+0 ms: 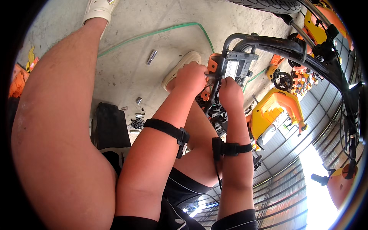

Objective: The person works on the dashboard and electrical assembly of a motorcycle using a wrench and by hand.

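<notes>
A black tubular vehicle frame (285, 46) reaches in from the right, its end close to my hands. On that end are an orange bracket (214, 64) and a black bracket with a white label (232, 69). My left hand (193, 78) is closed in a fist beside the orange bracket. A short bit of thin metal shows at its fingers, but the rest is hidden. My right hand (231, 93) is closed, with fingertips pressed together against the black part below the label. Whatever it pinches cannot be made out. Both forearms wear black straps.
On the concrete floor lie a metal cylinder (151, 57), a small socket (138, 100) and a pile of small dark parts (137, 123). A black case-like object (111, 126) is near my leg. A green strip (153, 33) crosses the floor. Yellow-orange bodywork (281, 99) stands right; a tyre (268, 4) is above.
</notes>
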{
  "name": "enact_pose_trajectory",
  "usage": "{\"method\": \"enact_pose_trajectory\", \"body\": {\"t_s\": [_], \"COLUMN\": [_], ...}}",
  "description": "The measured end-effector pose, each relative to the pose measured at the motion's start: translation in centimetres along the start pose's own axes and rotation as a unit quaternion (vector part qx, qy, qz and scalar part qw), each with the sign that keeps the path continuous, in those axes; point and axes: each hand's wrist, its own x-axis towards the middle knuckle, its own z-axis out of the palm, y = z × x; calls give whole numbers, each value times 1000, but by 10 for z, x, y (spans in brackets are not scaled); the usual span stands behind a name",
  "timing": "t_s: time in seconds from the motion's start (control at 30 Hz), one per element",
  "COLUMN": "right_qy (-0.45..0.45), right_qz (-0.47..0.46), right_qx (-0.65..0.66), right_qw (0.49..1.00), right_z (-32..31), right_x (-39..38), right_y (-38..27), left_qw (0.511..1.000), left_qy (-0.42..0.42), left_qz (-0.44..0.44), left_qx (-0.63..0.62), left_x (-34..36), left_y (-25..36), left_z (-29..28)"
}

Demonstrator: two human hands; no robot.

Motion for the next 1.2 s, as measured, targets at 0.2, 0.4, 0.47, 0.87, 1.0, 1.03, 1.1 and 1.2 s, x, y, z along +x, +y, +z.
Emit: {"method": "enact_pose_trajectory", "body": {"t_s": [0.2,0.4,0.47,0.87,1.0,1.03,1.1,1.2], "right_qy": [20,2,-3,-30,-26,-26,-28,-28], "right_qz": [-10,-1,-5,-64,-79,-74,-62,-50], "right_qx": [48,61,61,70,59,59,57,54], "right_qw": [999,998,998,995,995,995,996,997], "right_z": [8,5,2,-8,-8,-8,-9,-7], "right_x": [2,6,7,13,14,15,14,14], "right_y": [7,7,9,18,20,20,19,19], "left_qw": [995,992,993,955,939,935,928,924], "left_qy": [18,40,33,104,154,170,186,225], "left_qz": [52,73,70,162,237,256,271,268], "left_qx": [79,91,92,225,194,178,177,156], "left_x": [6,5,5,36,41,43,42,38], "left_y": [2,3,6,34,22,20,18,17], "left_z": [-3,-3,-4,-4,-1,-1,3,7]}}
